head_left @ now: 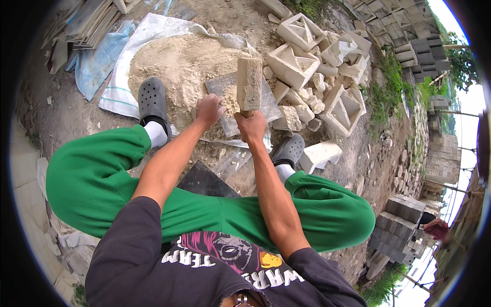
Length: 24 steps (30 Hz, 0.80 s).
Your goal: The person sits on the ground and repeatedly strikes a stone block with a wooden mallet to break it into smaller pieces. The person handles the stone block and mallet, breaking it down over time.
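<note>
My right hand (250,126) is wrapped round the short handle of a wooden mallet (249,82). Its blocky, worn head stands up above the fist, over a grey square slab (269,108). Pale crumbs and powder lie on that slab. At the slab's left edge is my left hand (209,110), its fingers curled in; whatever they hold, if anything, is hidden. Beyond both hands a heap of beige crushed grit (171,61) is spread on a white woven sack (115,94).
Broken cream blocks with triangular openings (294,64) and loose chunks (289,118) are piled right of the slab. A dark tile (207,180) lies between my legs. Blue sheeting (97,64) and stacked boards (94,23) are far left. Grey block stacks (396,227) and another person (434,228) are at the right.
</note>
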### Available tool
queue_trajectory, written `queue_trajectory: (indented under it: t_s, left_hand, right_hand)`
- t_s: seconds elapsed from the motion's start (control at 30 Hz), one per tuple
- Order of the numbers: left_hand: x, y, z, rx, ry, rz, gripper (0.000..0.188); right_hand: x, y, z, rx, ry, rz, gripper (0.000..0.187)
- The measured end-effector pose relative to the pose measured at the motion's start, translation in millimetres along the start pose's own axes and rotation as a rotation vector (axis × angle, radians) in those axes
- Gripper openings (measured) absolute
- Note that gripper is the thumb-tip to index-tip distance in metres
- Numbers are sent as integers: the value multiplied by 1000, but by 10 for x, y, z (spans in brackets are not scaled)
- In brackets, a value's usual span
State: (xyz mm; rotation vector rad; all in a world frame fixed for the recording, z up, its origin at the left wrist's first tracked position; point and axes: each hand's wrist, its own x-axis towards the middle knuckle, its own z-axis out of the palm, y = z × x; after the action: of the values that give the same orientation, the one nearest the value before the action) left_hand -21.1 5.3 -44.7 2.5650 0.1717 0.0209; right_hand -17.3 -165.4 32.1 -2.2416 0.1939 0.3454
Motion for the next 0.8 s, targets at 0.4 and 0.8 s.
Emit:
queue_trajectory:
  t_s: [0.4, 0.8]
  left_hand:
    - [69, 201, -20, -27, -139, -17, 19]
    - [151, 116, 148, -244, 86, -64, 20]
  right_hand:
    - [112, 317, -68, 52, -118, 205, 34]
    - [-1, -113, -93, 41, 67, -55, 26]
